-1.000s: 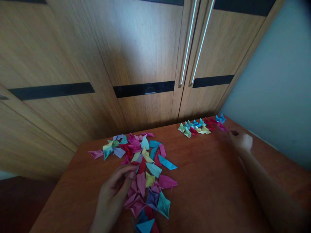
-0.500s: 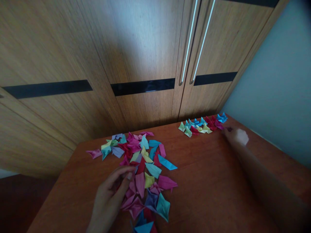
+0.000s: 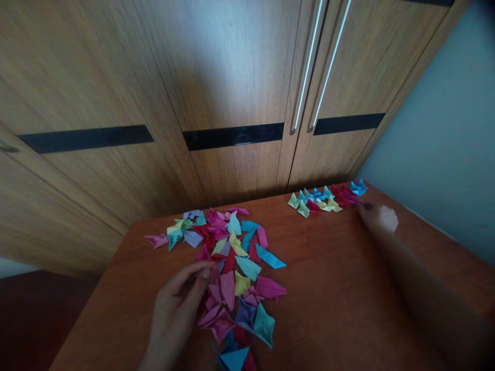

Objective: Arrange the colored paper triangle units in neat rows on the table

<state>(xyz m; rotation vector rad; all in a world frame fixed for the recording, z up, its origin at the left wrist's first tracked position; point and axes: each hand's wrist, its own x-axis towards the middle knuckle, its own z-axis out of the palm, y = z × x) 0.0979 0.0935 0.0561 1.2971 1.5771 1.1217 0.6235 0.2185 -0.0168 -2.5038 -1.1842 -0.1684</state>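
A loose pile of folded origami pieces point(image 3: 228, 288) in pink, red, blue, yellow and purple spreads over the middle of the wooden table. My left hand point(image 3: 180, 301) is at the pile's left side, thumb and forefinger pinched together over the pink pieces; whatever is between the tips is hidden. Far to the right, my right hand point(image 3: 377, 217) is closed, its fingertips on a magenta origami piece point(image 3: 351, 197) at the near right end of a grouped set. In that set stand blue origami pieces point(image 3: 317, 194), pale green ones, yellow ones point(image 3: 330, 205) and red ones.
The wooden table point(image 3: 317, 288) meets a wooden wardrobe point(image 3: 235, 170) with long metal handles point(image 3: 307, 69) and black strips. A pale blue wall point(image 3: 436, 154) borders its right side. A blue origami piece point(image 3: 359, 187) sits at the back right corner.
The whole view has shifted slightly, so everything appears a little farther right. Both hands stay in the same places relative to the origami pieces.
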